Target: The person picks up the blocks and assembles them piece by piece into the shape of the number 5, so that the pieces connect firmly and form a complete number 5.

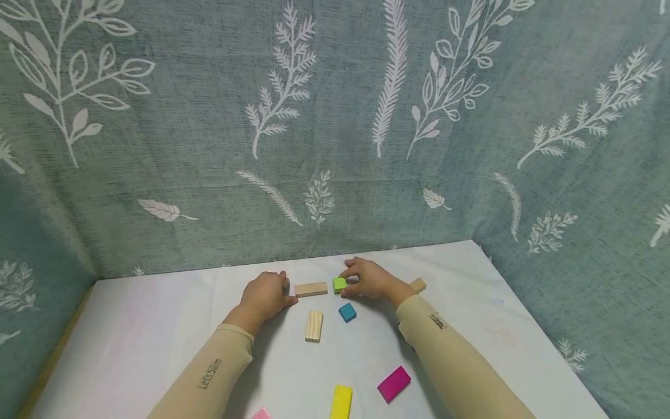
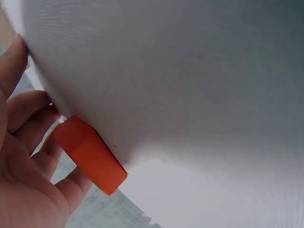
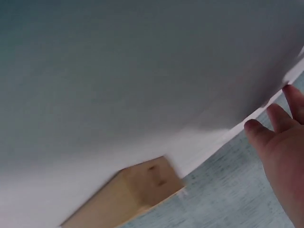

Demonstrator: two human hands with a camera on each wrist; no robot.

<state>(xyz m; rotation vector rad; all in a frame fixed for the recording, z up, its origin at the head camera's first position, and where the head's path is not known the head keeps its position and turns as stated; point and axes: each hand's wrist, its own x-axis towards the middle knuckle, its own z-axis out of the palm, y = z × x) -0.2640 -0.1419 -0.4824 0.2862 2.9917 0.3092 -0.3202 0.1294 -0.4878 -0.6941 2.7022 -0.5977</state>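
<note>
My right hand (image 1: 373,279) reaches over the far part of the table, thumb and forefinger pinching a green cube (image 1: 339,284) at its sides. The cube is hidden in the right wrist view, where the right hand (image 3: 285,142) shows its fingers at the table surface. Left of the cube lies a flat wooden block (image 1: 311,289). My left hand (image 1: 263,298) rests at that block's left end, thumb tip right by it, fingers loosely bent. An orange block (image 2: 92,156) sits beside the left hand's fingers (image 2: 35,123); the hand hides it in the head view.
Nearer lie a wooden block (image 1: 314,326), a blue cube (image 1: 348,312), a magenta block (image 1: 394,384), a yellow block (image 1: 341,401) and a pink block (image 1: 262,414). Another wooden block (image 1: 418,285) lies partly behind the right wrist. A leaf-patterned curtain (image 1: 335,116) borders the white table (image 1: 497,349).
</note>
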